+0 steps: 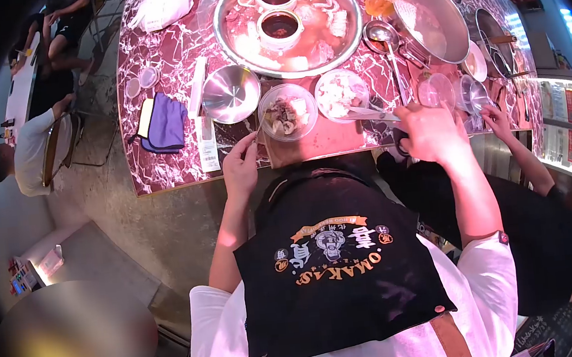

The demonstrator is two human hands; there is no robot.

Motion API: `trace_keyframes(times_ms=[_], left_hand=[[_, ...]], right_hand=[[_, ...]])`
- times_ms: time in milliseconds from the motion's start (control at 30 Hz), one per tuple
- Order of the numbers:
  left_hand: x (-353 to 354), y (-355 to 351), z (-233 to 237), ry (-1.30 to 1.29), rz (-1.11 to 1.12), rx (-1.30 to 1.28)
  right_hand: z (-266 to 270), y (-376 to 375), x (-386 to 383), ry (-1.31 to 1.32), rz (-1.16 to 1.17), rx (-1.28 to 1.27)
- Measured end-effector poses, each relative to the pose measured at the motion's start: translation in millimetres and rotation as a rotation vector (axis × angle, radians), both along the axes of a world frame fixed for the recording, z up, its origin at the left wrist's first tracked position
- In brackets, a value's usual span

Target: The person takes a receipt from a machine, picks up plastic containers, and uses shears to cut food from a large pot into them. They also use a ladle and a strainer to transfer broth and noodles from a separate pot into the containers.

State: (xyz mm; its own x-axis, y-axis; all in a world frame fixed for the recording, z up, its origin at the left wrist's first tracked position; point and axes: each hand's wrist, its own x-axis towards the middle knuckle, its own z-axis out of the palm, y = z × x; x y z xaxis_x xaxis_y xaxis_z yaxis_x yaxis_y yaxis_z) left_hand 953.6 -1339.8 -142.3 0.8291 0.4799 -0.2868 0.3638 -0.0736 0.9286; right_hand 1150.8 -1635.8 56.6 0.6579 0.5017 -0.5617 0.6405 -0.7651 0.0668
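My right hand [434,133] is wrapped round a pair of scissors [374,115], metal blades pointing left and a dark handle loop showing below the fingers. The blade tips overlap the lower rim of a clear round bowl [342,95] of pale cut pieces. To its left, a second clear bowl [288,112] holds browner cut meat. Both bowls are on a reddish-brown board [311,150] at the table's near edge. My left hand [241,167] is beside the board's left edge, fingers extended close to the second bowl, holding nothing.
Behind the bowls stands a wide metal pan [221,31] with meat and two sauce pots. A steel bowl [231,93], purple cloth [164,124] and ladle [395,67] lie on the marbled table [173,59]. At right, another person's hand [497,122] is near clear cups [473,96].
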Motion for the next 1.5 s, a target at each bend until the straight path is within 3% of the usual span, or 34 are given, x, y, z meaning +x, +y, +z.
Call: trace_keyframes(times_ms=[167, 300, 400, 633, 733, 900, 1033, 1300, 1400, 1500], left_hand=[[-5, 5, -10, -0.003, 0.000, -0.003], [-14, 7, -9, 0.023, 0.044, -0.121], [-20, 7, -17, -0.018, 0.066, -0.065], [-24, 5, -16, -0.015, 0.067, -0.057], [-23, 7, -12, -0.022, 0.070, -0.062], [-28, 7, -8, 0.034, 0.095, -0.098], [-27, 1, -12, 0.001, 0.100, -0.049], [-15, -6, -2, -0.036, 0.097, -0.039], [-13, -6, 1, 0.001, 0.103, -0.044], [-11, -7, -1, 0.040, 0.115, -0.055]], right_hand=[[-55, -4, 3, -0.060, 0.157, 0.122], [-21, -29, 11, -0.025, 0.004, 0.099], [12, -33, 15, -0.005, -0.073, -0.026], [-15, -3, 23, -0.084, -0.028, -0.009], [-15, -9, 27, 0.031, 0.033, -0.072], [20, -12, 40, 0.002, 0.016, -0.132], [25, 4, 47, -0.033, 0.128, -0.219], [-20, 17, 53, 0.049, 0.216, -0.304], [2, -7, 61, 0.023, 0.170, -0.017], [11, -23, 66, 0.053, 0.131, -0.014]])
